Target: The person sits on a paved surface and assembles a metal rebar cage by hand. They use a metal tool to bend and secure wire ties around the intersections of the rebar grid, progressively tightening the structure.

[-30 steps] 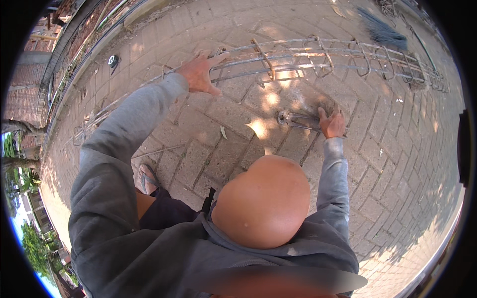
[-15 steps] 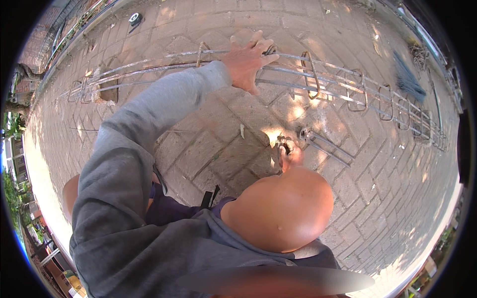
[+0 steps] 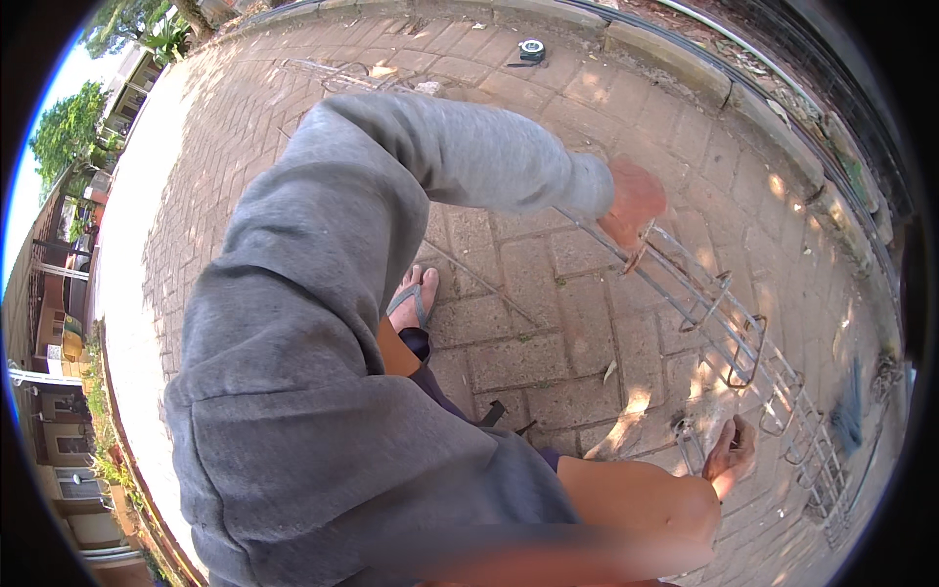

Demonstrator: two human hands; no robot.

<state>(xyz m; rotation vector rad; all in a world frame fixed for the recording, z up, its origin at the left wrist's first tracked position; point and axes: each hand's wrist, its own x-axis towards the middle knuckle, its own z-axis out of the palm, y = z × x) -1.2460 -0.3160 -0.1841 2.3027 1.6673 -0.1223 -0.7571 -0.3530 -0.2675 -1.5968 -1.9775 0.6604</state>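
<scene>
A long frame of steel bars with bent wire loops (image 3: 729, 333) lies across the brick paving. My left hand (image 3: 634, 201), on a grey-sleeved arm, reaches out and grips a bar of the frame near its upper end. My right hand (image 3: 729, 455) is low at the right, past my bare knee, with its fingers curled around a wire loop (image 3: 688, 445) on the near side of the frame. What else that hand may hold is hidden.
A tape measure (image 3: 531, 49) lies by the concrete kerb (image 3: 685, 68) at the top. My sandalled foot (image 3: 416, 298) rests on the bricks, with a small dark object (image 3: 492, 413) nearby. A blue thing (image 3: 849, 411) lies beyond the frame at right.
The view has swung round, so the frame now runs down to the right. My left hand has stayed on the frame and my right hand has stayed low at its near side.
</scene>
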